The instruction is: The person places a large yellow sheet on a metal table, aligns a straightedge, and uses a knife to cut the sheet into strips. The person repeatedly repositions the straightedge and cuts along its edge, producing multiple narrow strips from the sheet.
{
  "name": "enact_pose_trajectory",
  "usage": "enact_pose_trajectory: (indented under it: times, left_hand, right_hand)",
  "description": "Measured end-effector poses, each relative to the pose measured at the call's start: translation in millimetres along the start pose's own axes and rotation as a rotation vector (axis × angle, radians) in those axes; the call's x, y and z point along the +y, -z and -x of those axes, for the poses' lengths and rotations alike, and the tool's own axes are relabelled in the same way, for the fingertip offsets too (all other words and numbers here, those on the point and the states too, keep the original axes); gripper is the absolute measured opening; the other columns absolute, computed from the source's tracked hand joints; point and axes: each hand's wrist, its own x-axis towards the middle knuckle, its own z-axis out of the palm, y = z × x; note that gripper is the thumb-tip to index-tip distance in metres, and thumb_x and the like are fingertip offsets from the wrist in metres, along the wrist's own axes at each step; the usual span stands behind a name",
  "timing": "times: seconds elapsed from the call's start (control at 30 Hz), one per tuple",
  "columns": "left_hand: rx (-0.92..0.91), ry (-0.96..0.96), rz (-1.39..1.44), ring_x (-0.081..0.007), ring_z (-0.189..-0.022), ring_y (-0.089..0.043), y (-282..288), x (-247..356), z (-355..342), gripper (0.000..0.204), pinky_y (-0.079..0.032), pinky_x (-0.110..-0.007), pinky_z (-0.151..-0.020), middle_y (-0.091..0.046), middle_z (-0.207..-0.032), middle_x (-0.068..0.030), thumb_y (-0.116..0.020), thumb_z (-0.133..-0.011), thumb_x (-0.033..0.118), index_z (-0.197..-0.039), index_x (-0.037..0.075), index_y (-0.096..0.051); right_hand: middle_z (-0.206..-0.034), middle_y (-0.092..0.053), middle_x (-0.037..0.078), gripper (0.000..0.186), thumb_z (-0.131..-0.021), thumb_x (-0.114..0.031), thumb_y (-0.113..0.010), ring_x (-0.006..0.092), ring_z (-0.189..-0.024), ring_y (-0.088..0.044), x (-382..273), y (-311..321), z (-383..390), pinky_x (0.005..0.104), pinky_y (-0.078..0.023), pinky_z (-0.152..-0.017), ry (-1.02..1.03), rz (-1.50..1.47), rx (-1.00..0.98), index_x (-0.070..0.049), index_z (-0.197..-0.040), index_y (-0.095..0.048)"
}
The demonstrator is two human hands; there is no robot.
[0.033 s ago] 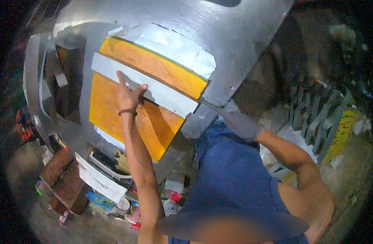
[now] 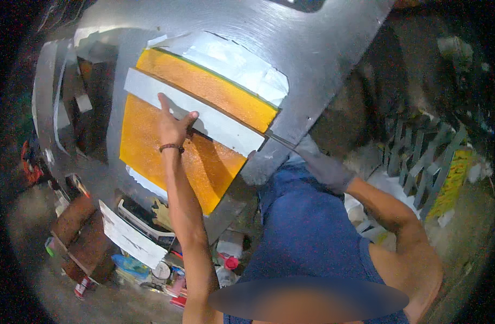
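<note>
My left hand [image 2: 174, 128] lies on a pale straight strip [image 2: 215, 119], index finger and thumb spread apart and pressing it down. Under the strip is a yellow-orange sheet [image 2: 204, 173] with a grainy surface, which shows on both sides of it. My right hand [image 2: 325, 170], in a grey glove, is closed round a thin metal tool [image 2: 282, 141]. The tool's far end meets the sheet close to the strip's right end; its tip is too small to make out. White paper [image 2: 242, 62] lies beneath the sheet's far edge.
The sheet rests on a large brushed-metal panel [image 2: 334, 48] with cut-out openings. A white board [image 2: 131, 235], brown boxes [image 2: 77, 232] and cluttered bottles and cans are at the lower left. Grey metal lattice [image 2: 420, 162] stands at the right beside a yellow panel [image 2: 455, 178].
My right hand has shifted slightly right and toward me with the tool. My left hand stays on the strip; the whole view has moved a little.
</note>
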Motion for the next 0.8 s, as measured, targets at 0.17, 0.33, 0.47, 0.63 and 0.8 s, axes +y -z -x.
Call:
enact_pose_trajectory:
  times: [0.17,0.33,0.47,0.63,0.8]
  left_hand:
    - [0.225,-0.241,-0.087,-0.0435,-0.137,-0.047,-14,-20,-3,0.113,-0.039,-0.043,-0.114,-0.043,-0.147,-0.0369,-0.089,-0.073,0.023,-0.157,-0.006,-0.020]
    - [0.404,-0.258,-0.084,-0.0459,-0.137,-0.044,-35,-55,6,0.103,-0.038,-0.046,-0.114,-0.042,-0.147,-0.0377,-0.086,-0.077,0.026,-0.156,-0.003,-0.026]
    - [0.607,-0.121,-0.049,-0.0490,-0.126,-0.051,-31,-116,39,0.092,-0.042,-0.052,-0.106,-0.052,-0.135,-0.0363,-0.081,-0.083,0.035,-0.156,0.006,-0.034]
    - [0.926,0.403,-0.230,-0.0474,-0.128,-0.051,4,-255,86,0.077,-0.043,-0.053,-0.106,-0.054,-0.138,-0.0314,-0.066,-0.093,0.046,-0.148,-0.002,-0.044]
    - [0.720,0.525,0.076,-0.0440,-0.133,-0.050,2,-337,95,0.074,-0.043,-0.049,-0.107,-0.049,-0.145,-0.0323,-0.060,-0.098,0.045,-0.146,-0.008,-0.043]
  right_hand:
    - [-0.107,-0.067,0.023,0.042,-0.098,-0.016,-0.056,0.0419,-0.093,-0.065,21,40,88,0.0469,-0.052,-0.085,0.140,0.148,0.153,-0.007,-0.138,-0.052]
    - [-0.109,-0.067,0.021,0.036,-0.091,-0.021,-0.069,0.0378,-0.099,-0.064,-39,99,28,0.0439,-0.050,-0.088,-0.124,-0.245,0.370,-0.003,-0.122,-0.062]
    - [-0.105,-0.065,0.019,0.037,-0.090,-0.031,-0.071,0.0362,-0.101,-0.061,-64,133,-103,0.0476,-0.048,-0.089,-0.086,0.126,0.669,-0.001,-0.110,-0.064]
    - [-0.105,-0.066,0.020,0.038,-0.087,-0.036,-0.071,0.0354,-0.101,-0.063,-72,135,-201,0.0487,-0.046,-0.092,-0.038,0.439,0.637,-0.004,-0.107,-0.064]
    - [-0.103,-0.069,0.024,0.043,-0.086,-0.033,-0.071,0.0396,-0.102,-0.067,-87,135,-201,0.0498,-0.050,-0.088,-0.081,0.278,0.555,-0.003,-0.116,-0.059]
